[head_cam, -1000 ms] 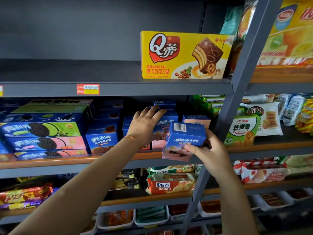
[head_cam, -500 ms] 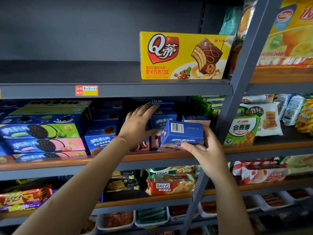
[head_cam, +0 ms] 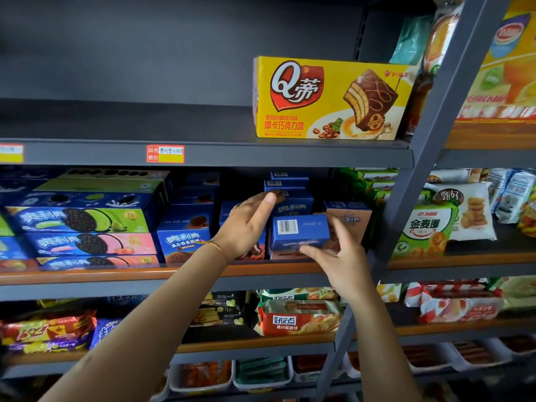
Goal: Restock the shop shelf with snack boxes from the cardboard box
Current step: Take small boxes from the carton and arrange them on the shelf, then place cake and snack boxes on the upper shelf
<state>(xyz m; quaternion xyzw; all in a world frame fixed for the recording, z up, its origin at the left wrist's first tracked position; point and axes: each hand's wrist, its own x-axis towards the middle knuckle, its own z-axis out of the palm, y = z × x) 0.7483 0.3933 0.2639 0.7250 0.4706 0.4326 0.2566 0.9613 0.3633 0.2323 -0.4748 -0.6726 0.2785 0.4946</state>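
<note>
Right hand (head_cam: 340, 265) holds a small blue snack box (head_cam: 300, 232), barcode face up, thumb under its front edge and fingers along its right side; grip is loose, fingers only part curled. The box sits at the front of the middle shelf (head_cam: 145, 272), in the gap among other blue boxes. Left hand (head_cam: 246, 224) is open, fingers straight, flat against the stacked blue boxes (head_cam: 287, 195) just left of and behind the held box. A tan-fronted box (head_cam: 349, 219) stands just right of it. Left part of the same shelf: long cookie boxes (head_cam: 84, 224) stacked flat, green and pink flavours. Upper shelf (head_cam: 203, 152) carries one yellow cake box (head_cam: 330, 98) at its right end, red price label (head_cam: 165, 153) on the edge. Lower shelf holds bagged biscuits (head_cam: 298, 316). Bottom row: white trays (head_cam: 200, 378) with packets inside, contents blurred. Cardboard box out of view
</note>
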